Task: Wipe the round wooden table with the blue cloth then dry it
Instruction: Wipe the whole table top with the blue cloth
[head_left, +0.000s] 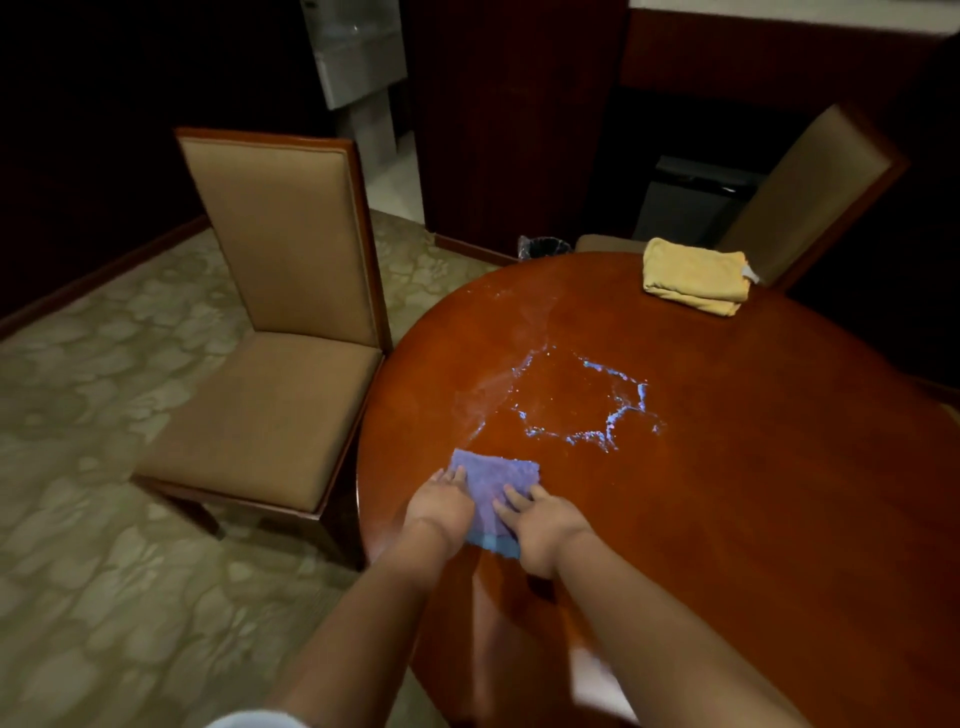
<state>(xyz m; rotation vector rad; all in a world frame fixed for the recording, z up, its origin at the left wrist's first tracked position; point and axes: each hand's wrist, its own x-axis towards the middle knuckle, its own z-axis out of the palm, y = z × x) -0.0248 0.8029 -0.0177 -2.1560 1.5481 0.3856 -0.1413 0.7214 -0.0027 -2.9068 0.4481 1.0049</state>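
The blue cloth lies flat on the round wooden table, near its left front edge. My left hand presses on the cloth's left side with fingers spread. My right hand presses flat on its right side. Just beyond the cloth, a glistening wet patch spreads over the middle of the tabletop. A folded yellow cloth rests at the table's far edge.
A tan upholstered chair stands close against the table's left side. A second chair is tucked in at the far right. A small bin sits on the floor behind the table. Patterned carpet covers the floor.
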